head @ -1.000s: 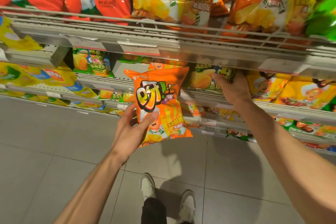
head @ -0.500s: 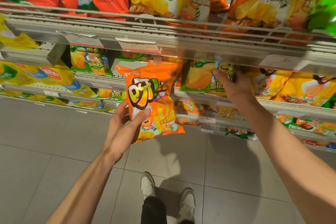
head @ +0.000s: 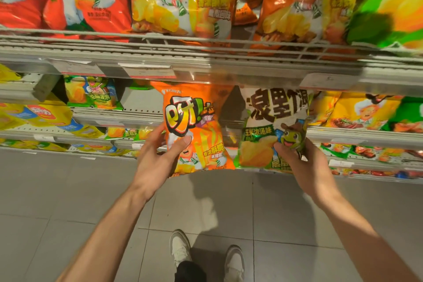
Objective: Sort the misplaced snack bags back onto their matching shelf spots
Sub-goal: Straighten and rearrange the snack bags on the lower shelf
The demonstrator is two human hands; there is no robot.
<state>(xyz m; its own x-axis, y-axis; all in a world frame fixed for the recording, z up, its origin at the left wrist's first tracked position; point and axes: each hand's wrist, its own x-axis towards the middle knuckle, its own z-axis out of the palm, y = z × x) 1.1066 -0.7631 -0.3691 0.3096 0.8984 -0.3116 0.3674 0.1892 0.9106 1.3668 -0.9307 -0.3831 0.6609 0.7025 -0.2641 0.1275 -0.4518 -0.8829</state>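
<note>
My left hand (head: 158,158) grips an orange snack bag (head: 196,126) by its lower left side and holds it upright in front of the middle shelf. Beside it, my right hand (head: 302,160) pinches the lower right corner of a white and green snack bag (head: 265,126) with a green cartoon figure; this bag hangs in the air in front of the shelf edge. The two bags are side by side and nearly touch. Matching orange bags (head: 183,0) stand on the upper shelf.
The upper shelf rail (head: 206,52) with price tags runs across above both bags. Red bags (head: 75,2) stand top left, a green bag (head: 389,7) top right. Yellow bags (head: 357,112) fill the middle shelf to the right, green-yellow ones (head: 91,91) to the left. Grey floor tiles and my shoes (head: 180,247) are below.
My right hand has pulled the white and green bag off the middle shelf, out and down toward me. The left hand has kept the orange bag and shifted slightly right.
</note>
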